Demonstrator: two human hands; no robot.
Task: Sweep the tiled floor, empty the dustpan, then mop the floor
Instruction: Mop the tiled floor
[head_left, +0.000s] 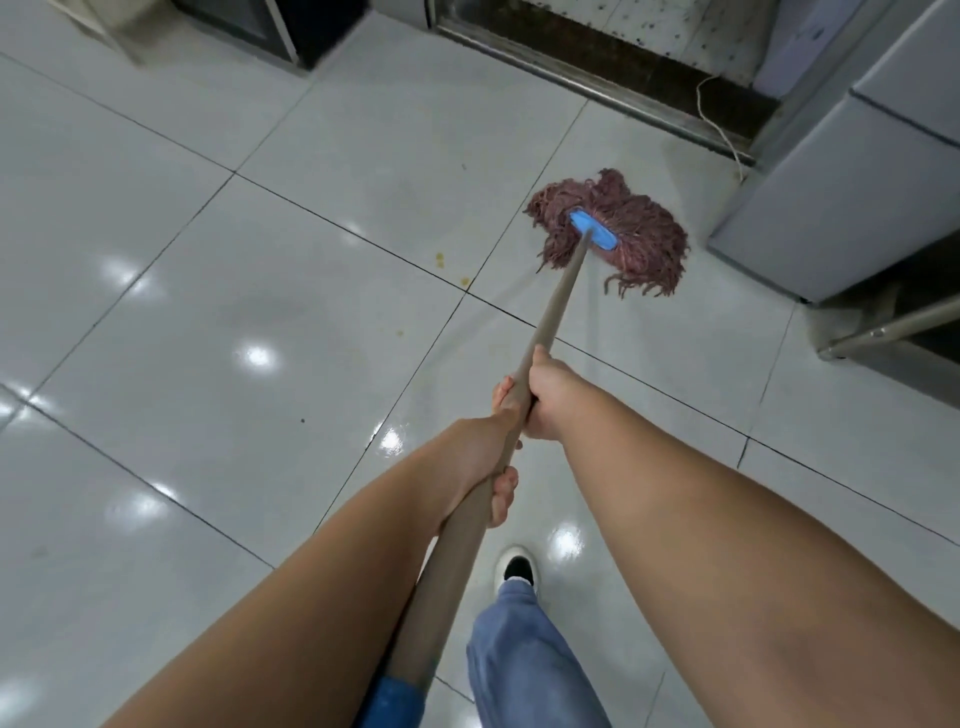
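Note:
A mop with a reddish-brown string head (631, 228) and a blue clamp (594, 229) lies spread on the white tiled floor (218, 291) at the upper right. Its long tan handle (556, 306) runs down toward me. My right hand (548, 397) grips the handle further up the shaft. My left hand (485, 467) grips it just below, fingers wrapped around. Wet streaks mark the tile beside the handle. Small yellowish spots (440, 259) sit on the floor left of the mop head.
A grey cabinet (841, 182) stands at the right, close to the mop head, with a metal rail (893, 325) below it. A dark door threshold (597, 73) with a white cord (719, 124) runs along the top. My shoe (517, 569) and blue trouser leg (524, 660) are near the bottom.

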